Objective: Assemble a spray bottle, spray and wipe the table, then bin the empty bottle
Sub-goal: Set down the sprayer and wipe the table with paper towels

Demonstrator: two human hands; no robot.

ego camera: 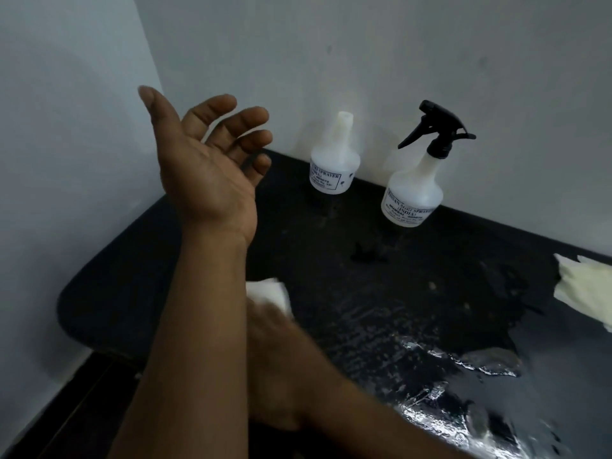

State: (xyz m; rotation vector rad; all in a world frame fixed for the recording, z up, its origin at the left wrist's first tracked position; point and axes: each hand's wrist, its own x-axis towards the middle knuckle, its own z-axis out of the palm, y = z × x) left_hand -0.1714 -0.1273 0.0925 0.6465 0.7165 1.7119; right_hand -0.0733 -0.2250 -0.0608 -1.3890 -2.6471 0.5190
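Two white spray bottles stand at the back of the black table (331, 246), against the wall. The left bottle (334, 167) has a bare neck with no head. The right bottle (412, 193) carries a black trigger head (433, 130). My left hand (205, 167) is raised above the table's left part, palm up, fingers loosely spread, holding nothing. My right hand (268, 329) reaches across under my left forearm, blurred and partly hidden. It holds a white tissue (270, 291) down on the tabletop.
Shiny wet patches (440, 382) cover the near right of the table. A crumpled pale cloth (586, 286) lies at the right edge. Grey walls close in the back and left sides. The table's rounded left corner (76, 303) drops to a dark floor.
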